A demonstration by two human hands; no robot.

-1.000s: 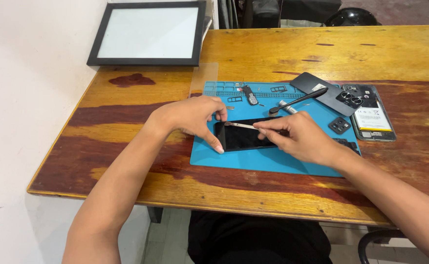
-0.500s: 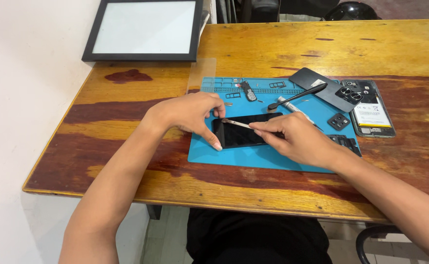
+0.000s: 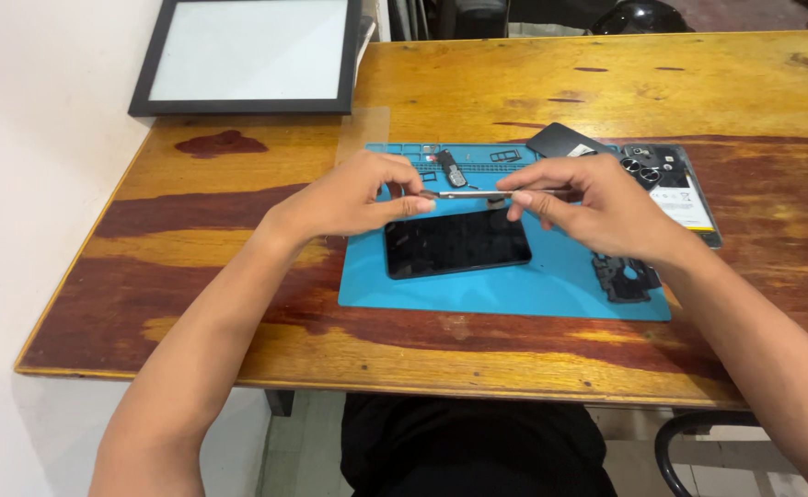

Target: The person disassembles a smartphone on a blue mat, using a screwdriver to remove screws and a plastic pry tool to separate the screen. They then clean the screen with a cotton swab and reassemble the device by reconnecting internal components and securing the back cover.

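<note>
The phone (image 3: 456, 242) lies face-up, dark screen showing, at the middle of the blue mat (image 3: 514, 290), its back cover (image 3: 675, 189) and a black inner frame piece (image 3: 623, 274) already off and set toward the mat's right edge. Reassembly or further stripping remains. Both hands hold one thin metal tool (image 3: 478, 194) level above the phone: the left hand (image 3: 353, 195) pinches its left end, the right hand (image 3: 597, 207) its right end, fingers closed. It is probably tweezers.

Head camera looks steeply down, close over the wooden table (image 3: 533, 92).
</note>
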